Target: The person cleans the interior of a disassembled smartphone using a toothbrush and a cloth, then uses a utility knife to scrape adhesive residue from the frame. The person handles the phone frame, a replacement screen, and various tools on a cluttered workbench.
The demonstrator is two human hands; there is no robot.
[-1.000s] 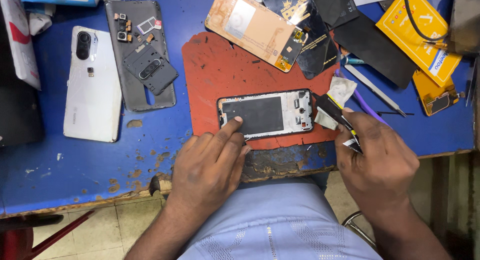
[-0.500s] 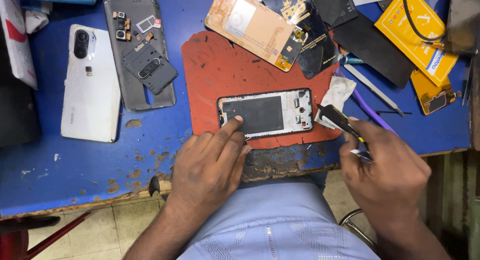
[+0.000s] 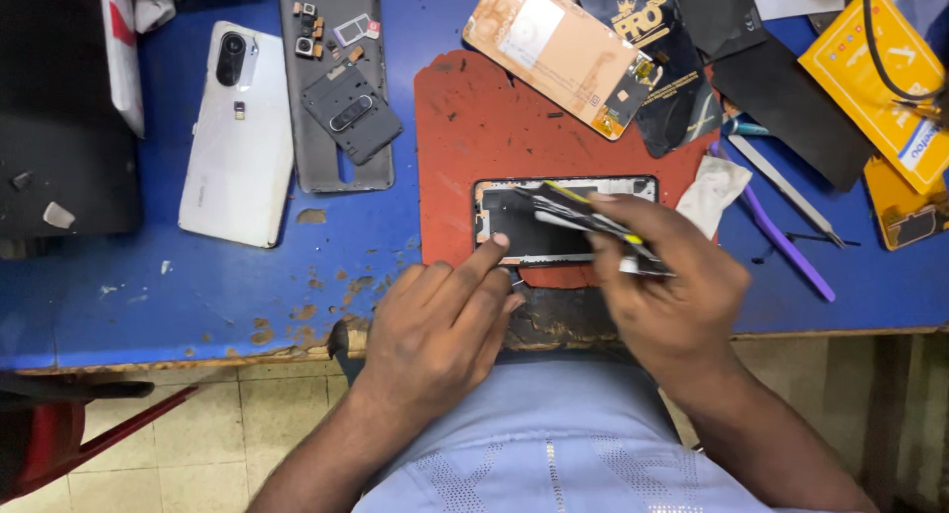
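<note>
Left hand [image 3: 435, 325] pins the opened black phone frame [image 3: 524, 226] on the red mat by fingertip; right hand [image 3: 672, 296] grips dark tweezers [image 3: 583, 216] over it. Slip risk: tips could gouge internals.

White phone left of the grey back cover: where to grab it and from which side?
Take the white phone by its two long edges, around the middle, coming straight down from above. It lies flat, back up, slightly tilted on the blue table. The left long edge has bare table beside it; the right one sits close to the grey back cover, so that finger needs care. Stay below the camera bump at its top end.
</note>
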